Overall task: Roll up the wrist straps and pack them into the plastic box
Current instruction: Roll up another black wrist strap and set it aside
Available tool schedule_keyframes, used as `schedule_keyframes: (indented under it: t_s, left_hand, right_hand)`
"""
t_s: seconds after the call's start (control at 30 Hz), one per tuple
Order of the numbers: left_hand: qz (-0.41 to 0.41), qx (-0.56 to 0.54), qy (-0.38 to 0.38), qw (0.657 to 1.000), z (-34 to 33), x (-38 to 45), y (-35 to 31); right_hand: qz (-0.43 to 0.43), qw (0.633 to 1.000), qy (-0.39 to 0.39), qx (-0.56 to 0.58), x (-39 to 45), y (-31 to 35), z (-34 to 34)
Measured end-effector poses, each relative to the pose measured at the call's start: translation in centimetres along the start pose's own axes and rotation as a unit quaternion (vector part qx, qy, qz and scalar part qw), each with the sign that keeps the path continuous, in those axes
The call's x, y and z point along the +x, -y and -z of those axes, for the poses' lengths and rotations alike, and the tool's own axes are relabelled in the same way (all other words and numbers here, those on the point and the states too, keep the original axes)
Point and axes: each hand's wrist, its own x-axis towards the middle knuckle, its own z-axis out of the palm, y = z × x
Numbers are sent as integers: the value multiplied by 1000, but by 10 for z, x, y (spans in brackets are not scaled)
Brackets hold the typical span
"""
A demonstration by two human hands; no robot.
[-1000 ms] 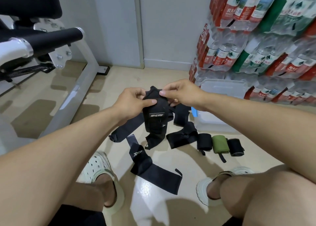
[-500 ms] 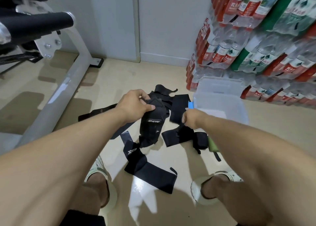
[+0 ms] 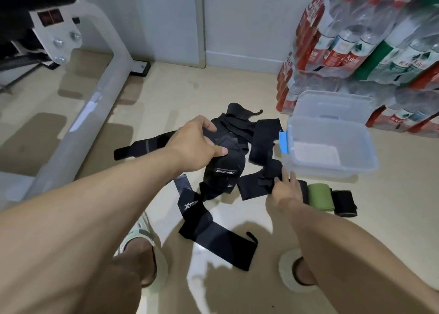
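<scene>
My left hand [image 3: 197, 140] grips a black wrist strap [image 3: 223, 173] with a white logo, its loose end hanging toward the floor. My right hand [image 3: 282, 190] reaches down onto another black strap [image 3: 257, 185] lying on the floor, fingers touching it. More black straps [image 3: 240, 123] lie in a pile behind. An unrolled black strap marked XTEP [image 3: 213, 233] lies in front. Three rolled straps sit in a row right of my right hand: a black one mostly hidden by it, a green one [image 3: 319, 197] and a black one [image 3: 344, 203]. The clear plastic box [image 3: 365, 145] with a blue latch stands open beyond them.
Stacked packs of water bottles [image 3: 370, 47] fill the right side behind the box. A white exercise machine frame [image 3: 95, 95] slants across the left. My feet in light sandals [image 3: 142, 240] rest on the beige floor. A white wall and door close the back.
My right hand let go of the logo strap and dropped down to the strap on the floor. My left hand lowered the held strap slightly. The camera tilted down.
</scene>
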Motion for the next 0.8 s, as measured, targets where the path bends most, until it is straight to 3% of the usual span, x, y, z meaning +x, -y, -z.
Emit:
schedule_keyframes:
  t_s: [0.13, 0.2, 0.33, 0.43, 0.53, 0.8]
  left_hand:
    - [-3, 5, 4, 1000, -2, 2, 0]
    - [-8, 7, -13, 1000, 1, 2, -1]
    - [1, 1, -66, 998, 11, -1, -5]
    - [5, -21, -102, 995, 22, -7, -10]
    - [-19, -22, -147, 989, 30, -17, -16]
    - [-100, -41, -195, 975, 53, -63, -25]
  right_hand:
    - [12, 999, -31, 18, 7, 0, 3]
    - [55, 988, -86, 116, 6, 6, 4]
    - [57, 910, -215, 351, -10, 35, 26]
    - [65, 857, -228, 458, -33, 59, 71]
    - [114, 823, -257, 494, -61, 73, 123]
    - [227, 803, -273, 479, -139, 69, 232]
